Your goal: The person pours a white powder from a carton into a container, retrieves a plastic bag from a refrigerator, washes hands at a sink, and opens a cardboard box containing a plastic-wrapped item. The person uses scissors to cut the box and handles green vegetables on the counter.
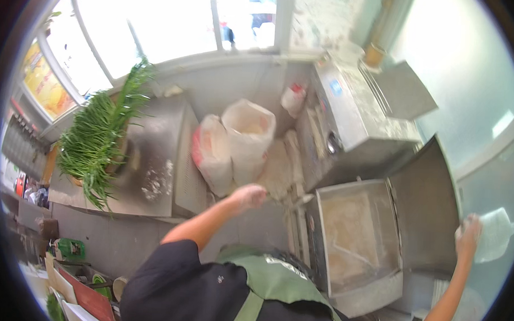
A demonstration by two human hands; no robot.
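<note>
My right hand [469, 236], stretched far out to the right, grips a translucent plastic jug [494, 236] by its near side. Flour whitens my left hand [250, 197], which hangs over the floor in front of me. Its fingers look curled; blur hides whether anything is in them. Closest to it stands an open white sack [249, 149] with pale powder inside. Between my hands is a metal machine tub [318, 230], coated inside with pale flour or dough residue and crossed by a thin bar [351, 254]. Its metal lid [425, 213] is raised on the right.
On the left, a large heap of green leafy vegetables [101, 134] lies on a flour-dusted steel counter [155, 148]. A second sack [214, 154] leans beside the open one. Behind the tub stands another flour-dusted steel machine [348, 108]. A green plastic jug [70, 249] sits at lower left.
</note>
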